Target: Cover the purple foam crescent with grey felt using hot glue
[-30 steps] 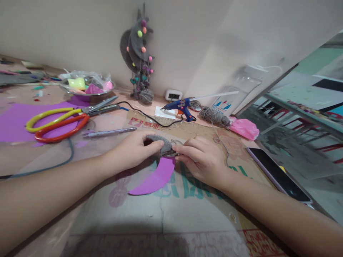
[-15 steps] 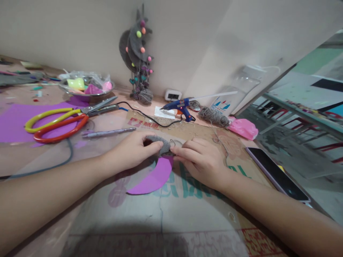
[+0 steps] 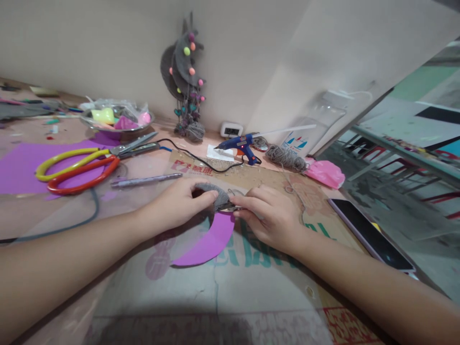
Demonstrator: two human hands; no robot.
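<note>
My left hand and my right hand meet at the middle of a flattened cardboard sheet. Between them lies a purple crescent whose upper end is wrapped in grey yarn. My left thumb and fingers pinch the wrapped end from the left. With its fingertips my right hand presses the yarn against the crescent's tip from the right. A thin strand of yarn runs back from there toward a loose grey yarn pile.
A blue glue gun with a black cord rests behind the hands. Yellow and orange scissors, a pen and a purple sheet lie left. A phone lies right, a pink bag behind it. A finished grey crescent ornament leans on the wall.
Both hands stay pinched on the yarn-wrapped end; my right fingers shifted slightly along the tip. The view tilted a little, so everything sits a bit lower.
</note>
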